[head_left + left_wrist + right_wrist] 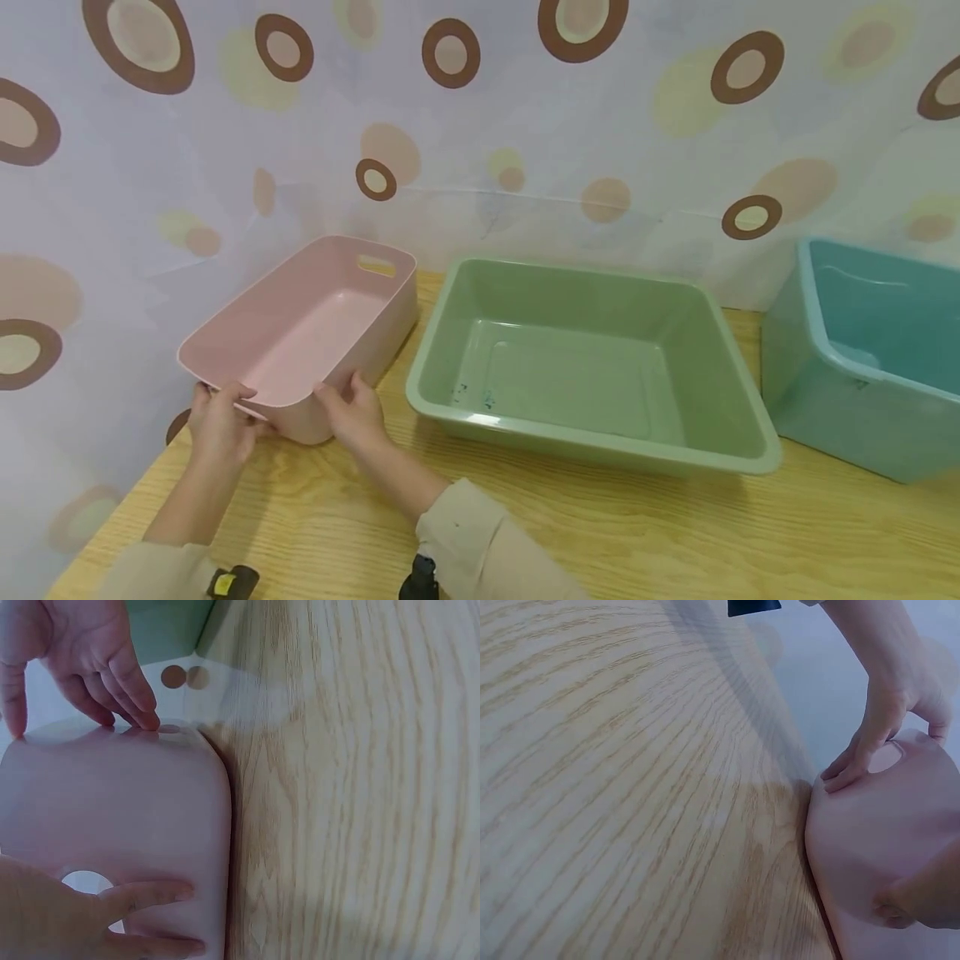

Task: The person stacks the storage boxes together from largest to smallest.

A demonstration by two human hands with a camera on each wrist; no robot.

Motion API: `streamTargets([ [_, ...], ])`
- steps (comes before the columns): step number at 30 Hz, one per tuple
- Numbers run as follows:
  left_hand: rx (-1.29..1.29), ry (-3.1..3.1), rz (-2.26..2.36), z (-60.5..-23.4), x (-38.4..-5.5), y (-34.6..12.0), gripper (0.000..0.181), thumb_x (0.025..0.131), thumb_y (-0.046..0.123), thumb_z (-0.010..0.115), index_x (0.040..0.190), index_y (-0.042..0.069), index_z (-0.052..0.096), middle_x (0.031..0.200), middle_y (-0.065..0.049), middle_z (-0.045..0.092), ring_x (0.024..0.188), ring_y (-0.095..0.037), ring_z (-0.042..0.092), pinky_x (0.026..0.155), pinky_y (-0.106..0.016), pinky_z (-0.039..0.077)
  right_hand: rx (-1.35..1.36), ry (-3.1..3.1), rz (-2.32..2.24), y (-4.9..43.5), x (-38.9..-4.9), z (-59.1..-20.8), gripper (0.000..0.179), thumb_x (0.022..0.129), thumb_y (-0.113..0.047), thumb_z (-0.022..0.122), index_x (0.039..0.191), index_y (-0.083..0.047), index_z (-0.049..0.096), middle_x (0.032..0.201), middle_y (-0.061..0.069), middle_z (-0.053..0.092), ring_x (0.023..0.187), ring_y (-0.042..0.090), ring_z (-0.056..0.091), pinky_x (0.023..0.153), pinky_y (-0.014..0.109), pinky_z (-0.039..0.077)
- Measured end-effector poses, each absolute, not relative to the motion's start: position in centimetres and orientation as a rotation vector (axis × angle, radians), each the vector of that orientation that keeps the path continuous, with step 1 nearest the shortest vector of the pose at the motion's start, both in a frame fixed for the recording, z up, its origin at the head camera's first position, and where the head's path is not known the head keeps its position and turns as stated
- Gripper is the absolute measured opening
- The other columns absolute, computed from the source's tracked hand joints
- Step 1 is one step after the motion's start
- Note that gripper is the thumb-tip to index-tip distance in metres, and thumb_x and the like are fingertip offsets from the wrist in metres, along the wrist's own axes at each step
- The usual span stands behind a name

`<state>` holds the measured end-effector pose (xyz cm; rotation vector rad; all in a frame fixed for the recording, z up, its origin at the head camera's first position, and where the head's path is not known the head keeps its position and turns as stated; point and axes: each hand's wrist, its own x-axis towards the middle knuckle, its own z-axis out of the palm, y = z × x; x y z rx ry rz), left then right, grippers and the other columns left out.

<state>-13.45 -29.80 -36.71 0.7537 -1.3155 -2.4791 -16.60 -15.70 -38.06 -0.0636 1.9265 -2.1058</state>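
Use the green basin (594,437), on the wood-grain tabletop (600,533), as the reference point. I have the pink bin (303,317) just beside the basin, on its left, open side up, its long axis running away from me. My left hand (221,421) grasps the bin's near end, left of the basin: the thumb lies over the rim, and the fingers spread on the outer wall at the handle slot (88,882). My right hand (358,418) is between that end and the basin; its fingers are released, extended against the outer side wall, thumb at the rim. I see dark specks (488,401) on the basin's floor. Right of the basin stands the teal bin (847,425); behind it, a circle-patterned sheet (495,108).
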Motion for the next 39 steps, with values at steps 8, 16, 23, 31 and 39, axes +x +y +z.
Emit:
streamTargets([
  [8,0.777,-1.237,-2.411,-35.6,-13.4,-30.5,0.060,0.085,-0.011,0.031,0.126,0.032,0.036,0.122,0.014,0.038,0.115,-0.014,0.040,0.090,-0.041,0.042,-0.074,1.956,-2.057,-15.9,-17.0,-37.7,0.074,0.081,-0.021,0.064,0.139,0.009,0.031,0.146,0.023,0.033,0.135,0.030,0.033,0.112,0.039,0.030],
  [16,0.770,-1.134,-2.448,-35.1,-13.3,-30.7,0.069,0.084,-0.012,0.029,0.135,0.034,0.032,0.121,0.013,0.037,0.112,-0.016,0.039,0.101,-0.047,0.032,-0.163,2.063,-2.003,-15.7,-17.5,-36.5,0.077,0.079,-0.024,0.064,0.141,0.006,0.030,0.148,0.019,0.032,0.137,0.027,0.030,0.113,0.037,0.028],
  [23,0.806,-1.191,-2.490,-34.8,-12.5,-31.5,0.056,0.085,-0.007,0.030,0.123,0.033,0.037,0.116,0.007,0.036,0.093,-0.019,0.049,0.067,-0.048,0.044,-0.196,2.202,-1.980,-14.4,-19.5,-34.7,0.076,0.081,-0.027,0.062,0.143,0.004,0.028,0.149,0.017,0.030,0.138,0.026,0.028,0.115,0.036,0.025],
  [31,0.713,-1.193,-2.595,-34.8,-11.6,-32.7,0.082,0.085,-0.007,0.030,0.145,0.045,0.008,0.129,0.013,0.033,0.132,-0.031,0.029,0.111,-0.059,0.009,-0.230,2.223,-1.981,-13.6,-21.4,-33.2,0.079,0.084,-0.026,0.059,0.146,0.001,0.020,0.152,0.015,0.025,0.140,0.024,0.025,0.115,0.035,0.025],
  [39,0.612,-1.300,-2.556,-35.3,-10.9,-34.1,0.077,0.085,-0.008,0.036,0.144,0.038,0.018,0.122,0.008,0.039,0.113,-0.025,0.049,0.087,-0.051,0.044,-0.232,2.238,-1.974,-12.5,-22.4,-32.9,0.080,0.085,-0.029,0.059,0.148,-0.005,0.017,0.154,0.011,0.020,0.142,0.022,0.020,0.116,0.035,0.023],
])
